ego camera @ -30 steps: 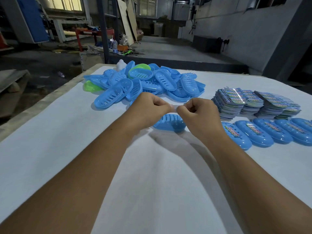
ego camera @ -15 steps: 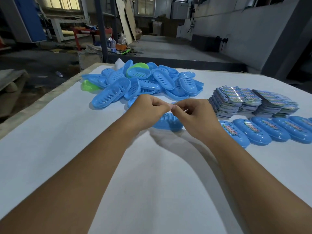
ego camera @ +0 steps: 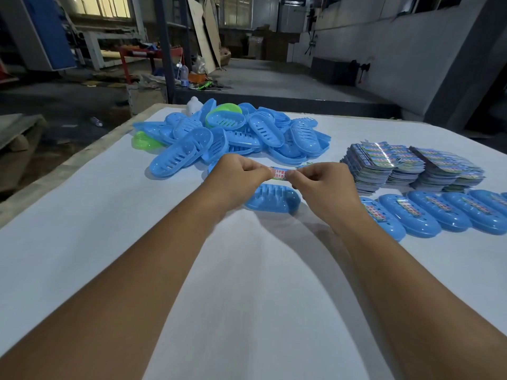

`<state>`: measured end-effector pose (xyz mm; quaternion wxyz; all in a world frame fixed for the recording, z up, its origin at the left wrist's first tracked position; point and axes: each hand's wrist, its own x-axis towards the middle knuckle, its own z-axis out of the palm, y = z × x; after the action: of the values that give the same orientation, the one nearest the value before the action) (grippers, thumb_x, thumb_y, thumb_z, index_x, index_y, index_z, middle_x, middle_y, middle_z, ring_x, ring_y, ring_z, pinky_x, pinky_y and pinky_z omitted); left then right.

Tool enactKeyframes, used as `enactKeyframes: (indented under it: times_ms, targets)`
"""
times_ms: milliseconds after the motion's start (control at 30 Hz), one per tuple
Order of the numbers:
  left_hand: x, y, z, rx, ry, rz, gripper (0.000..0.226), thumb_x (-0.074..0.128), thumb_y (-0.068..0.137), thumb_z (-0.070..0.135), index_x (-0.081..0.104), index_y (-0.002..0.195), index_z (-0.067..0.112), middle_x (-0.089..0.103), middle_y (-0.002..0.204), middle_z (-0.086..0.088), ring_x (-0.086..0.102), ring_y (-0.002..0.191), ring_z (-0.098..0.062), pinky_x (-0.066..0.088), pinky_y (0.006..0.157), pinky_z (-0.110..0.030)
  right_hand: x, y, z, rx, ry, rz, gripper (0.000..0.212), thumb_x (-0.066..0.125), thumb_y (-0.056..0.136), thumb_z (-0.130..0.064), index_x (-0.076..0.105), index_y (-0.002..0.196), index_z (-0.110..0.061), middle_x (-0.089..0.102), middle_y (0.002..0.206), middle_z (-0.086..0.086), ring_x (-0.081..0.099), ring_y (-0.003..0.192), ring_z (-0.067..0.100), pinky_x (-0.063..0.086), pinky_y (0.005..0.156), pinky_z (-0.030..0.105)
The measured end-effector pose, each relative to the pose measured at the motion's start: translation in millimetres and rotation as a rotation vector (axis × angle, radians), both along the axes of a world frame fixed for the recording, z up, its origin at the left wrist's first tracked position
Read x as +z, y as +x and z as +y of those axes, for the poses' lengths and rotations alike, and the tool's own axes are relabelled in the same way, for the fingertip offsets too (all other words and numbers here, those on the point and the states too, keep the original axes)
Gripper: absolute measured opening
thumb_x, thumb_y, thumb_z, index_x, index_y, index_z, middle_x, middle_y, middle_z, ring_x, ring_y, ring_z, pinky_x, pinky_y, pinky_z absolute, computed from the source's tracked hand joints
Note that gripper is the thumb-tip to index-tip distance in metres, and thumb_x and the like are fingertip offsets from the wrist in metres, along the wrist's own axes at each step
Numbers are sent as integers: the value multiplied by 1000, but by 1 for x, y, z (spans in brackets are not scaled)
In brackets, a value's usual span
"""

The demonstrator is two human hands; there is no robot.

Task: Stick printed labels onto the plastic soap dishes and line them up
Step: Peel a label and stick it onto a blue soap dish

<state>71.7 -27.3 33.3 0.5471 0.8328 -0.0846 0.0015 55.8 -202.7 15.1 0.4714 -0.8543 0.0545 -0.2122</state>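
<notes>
Both the left hand [ego camera: 238, 179] and right hand [ego camera: 319, 185] are pinching a printed label [ego camera: 279, 173], each grip grasping one end. It is hovering just above a blue soap dish [ego camera: 273, 199] lying on the white counter [ego camera: 82, 215].

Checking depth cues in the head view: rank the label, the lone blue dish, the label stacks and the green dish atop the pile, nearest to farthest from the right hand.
1. Label: pinched by the right hand.
2. Lone blue dish: just below, between the hands.
3. Label stacks: to its right.
4. Green dish: atop the pile, far left.
</notes>
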Motion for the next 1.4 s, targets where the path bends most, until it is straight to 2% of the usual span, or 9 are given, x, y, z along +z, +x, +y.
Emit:
enactKeyframes:
  times_ms: [233,400,533,667,800,1000,1200,1333,1400]
  targets:
    - [-4,5,-1,16,-32,35,21,72,85,40,78,85,21,62,75,-1,53,69,-13,42,63,-28,0,0,-2,65,90,22,30,69,86,-31,70,66,-9,54,56,0,43,55,14,34,52,28]
    - [-15,13,-1,49,-31,27,29,77,81,42,77,83,13,60,63,-1,49,51,-12,40,54,-24,-4,3,-3,83,72,69,34,76,85,-35,68,64,-9,42,46,-9,32,42,8,29,43,19]
    - [-25,19,-1,37,27,28,24,77,81,31,76,78,7,59,66,-5,50,61,-17,41,63,-31,-10,6,-1,77,-28,118,31,76,87,-35,74,66,-11,48,49,-6,34,45,7,32,48,24]
    - [-28,22,0,65,109,9,28,74,81,30,71,73,3,49,56,0,42,53,-14,35,56,-26,-13,10,-1,78,-61,166,31,76,85,-38,76,68,-12,55,54,-1,40,49,10,36,55,27]
    - [-27,24,2,79,224,-4,32,72,81,30,63,55,14,41,38,12,37,37,-5,29,47,-23,-14,12,-1,58,-109,173,32,77,83,-38,72,59,-17,54,44,-11,42,41,4,35,51,25]
    - [-26,26,2,68,274,-21,31,72,82,29,62,57,14,42,33,12,38,32,-4,26,35,-17,-16,13,-2,52,-133,170,32,77,82,-39,72,57,-19,56,47,-7,40,42,6,35,50,25]
    - [-27,22,0,92,302,-60,26,70,81,31,68,61,14,49,44,10,47,51,-8,31,47,-23,-15,12,-1,42,-170,161,32,77,82,-38,70,56,-21,57,44,-12,46,43,2,34,48,24]
    - [-25,21,-4,98,429,-137,25,70,81,34,75,71,12,69,67,-4,64,72,-21,41,54,-27,-14,12,4,-4,-245,146,30,76,80,-37,70,56,-20,63,51,-7,52,48,3,37,47,24]
    - [-26,23,-7,125,485,-192,33,71,80,38,67,66,9,65,61,-4,61,71,-25,39,54,-29,-14,13,7,-37,-284,132,29,75,79,-39,69,59,-18,63,53,-6,56,53,6,40,50,25]
